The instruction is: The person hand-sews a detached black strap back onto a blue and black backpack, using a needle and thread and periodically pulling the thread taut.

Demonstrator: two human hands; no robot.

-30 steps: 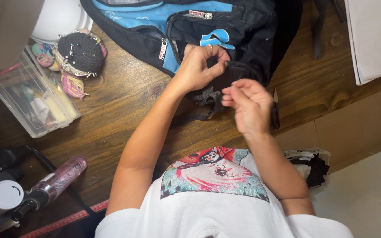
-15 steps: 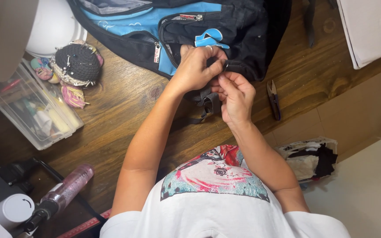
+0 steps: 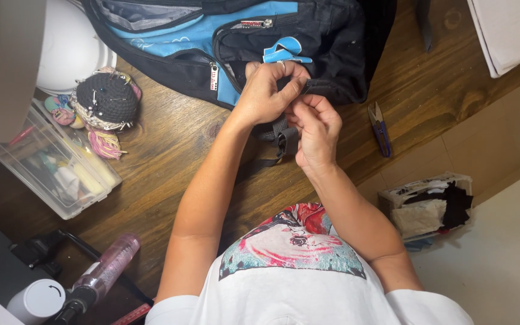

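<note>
A black and blue backpack [image 3: 242, 36] lies on the wooden table [image 3: 170, 156]. My left hand [image 3: 266, 90] grips the backpack's black lower edge, fingers curled over the fabric, with a ring on one finger. My right hand [image 3: 315, 127] is pressed against the left one, its fingertips pinched on the same black fabric. Whether something small sits between those fingertips is too fine to tell. A grey strap with a black buckle [image 3: 285, 139] hangs from the backpack just under both hands.
Small blue thread snips [image 3: 380, 127] lie right of my hands. A round dark pincushion [image 3: 105, 99], a clear plastic box of sewing bits [image 3: 61, 168] and a white machine [image 3: 7, 66] are at the left. A pink spray bottle [image 3: 106, 271] is lower left, a scrap-filled box [image 3: 431, 207] lower right.
My right hand, held apart from the backpack a second ago with fingers pinched, has moved up and left to meet my left hand at the fabric edge. The left hand has kept its grip.
</note>
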